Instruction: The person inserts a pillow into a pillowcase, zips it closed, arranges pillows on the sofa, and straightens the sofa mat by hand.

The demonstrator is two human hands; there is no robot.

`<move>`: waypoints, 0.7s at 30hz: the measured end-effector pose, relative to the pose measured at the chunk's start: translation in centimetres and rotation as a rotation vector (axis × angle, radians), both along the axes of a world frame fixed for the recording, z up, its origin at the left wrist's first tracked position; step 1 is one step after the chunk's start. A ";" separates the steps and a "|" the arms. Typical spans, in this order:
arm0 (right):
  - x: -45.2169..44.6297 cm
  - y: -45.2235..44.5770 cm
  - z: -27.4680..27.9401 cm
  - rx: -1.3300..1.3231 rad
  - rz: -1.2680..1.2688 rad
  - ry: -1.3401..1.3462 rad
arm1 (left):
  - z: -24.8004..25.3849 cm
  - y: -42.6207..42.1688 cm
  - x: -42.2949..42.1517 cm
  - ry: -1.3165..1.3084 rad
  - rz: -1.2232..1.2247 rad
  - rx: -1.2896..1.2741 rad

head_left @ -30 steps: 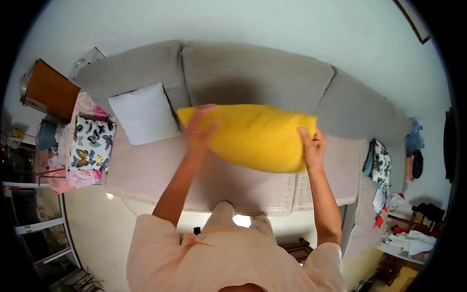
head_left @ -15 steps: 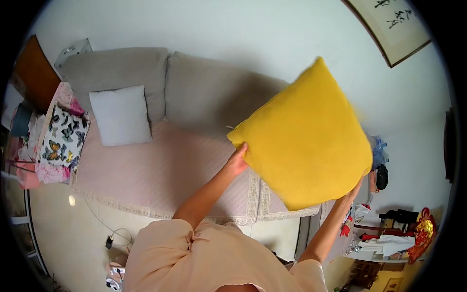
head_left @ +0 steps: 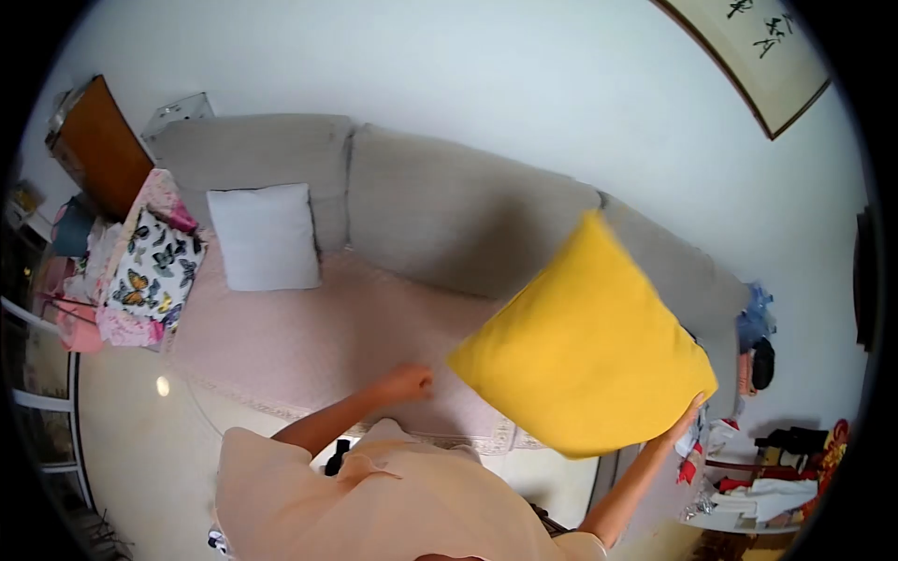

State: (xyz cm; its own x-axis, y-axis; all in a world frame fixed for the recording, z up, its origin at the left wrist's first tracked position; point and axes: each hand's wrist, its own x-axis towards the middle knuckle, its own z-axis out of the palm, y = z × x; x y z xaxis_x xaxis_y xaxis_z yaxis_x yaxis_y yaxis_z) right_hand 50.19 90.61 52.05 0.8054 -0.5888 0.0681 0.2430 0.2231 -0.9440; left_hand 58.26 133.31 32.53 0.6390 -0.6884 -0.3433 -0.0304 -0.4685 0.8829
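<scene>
A large yellow cushion is held up at the right, tilted with one corner pointing up, in front of the grey sofa back. My right hand grips its lower right corner; most of the fingers are behind the fabric. Left of the cushion, my left hand is closed in a fist and apart from it, over the pink sofa seat, with nothing visible in it. A pale grey cushion leans against the left part of the sofa back.
A butterfly-print cushion lies at the sofa's left end, near a brown wooden panel. Clothes and other items are piled at the lower right. A framed picture hangs on the wall.
The yellow cushion was first seen foreshortened between both hands, then raised at the right. It has since dropped lower, and my left hand has let go of its left corner and moved left and down.
</scene>
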 end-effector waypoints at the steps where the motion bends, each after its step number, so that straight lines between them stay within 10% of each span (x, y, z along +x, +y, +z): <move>1: 0.5 0.7 0.6 -0.200 -0.027 0.059 | 1.0 1.2 -0.7 -0.102 -0.211 0.407; 3: 2.0 3.5 -0.9 -0.765 -0.030 0.211 | 3.7 -0.4 -2.8 -0.370 0.322 -0.314; 6: 4.7 15.2 -5.6 -1.306 0.308 -0.088 | 12.9 -3.9 -0.3 -0.968 0.455 -0.253; 10: 4.2 20.0 -2.0 -1.366 0.732 0.117 | 10.8 -4.2 0.6 -0.185 0.116 -0.352; 15: 2.9 14.9 -3.1 -1.116 1.001 0.136 | 8.8 -5.6 -5.4 -0.375 0.350 -0.559; 21: 1.8 2.9 -11.7 -1.250 1.026 0.667 | 8.1 -2.1 -4.8 0.022 0.477 -0.528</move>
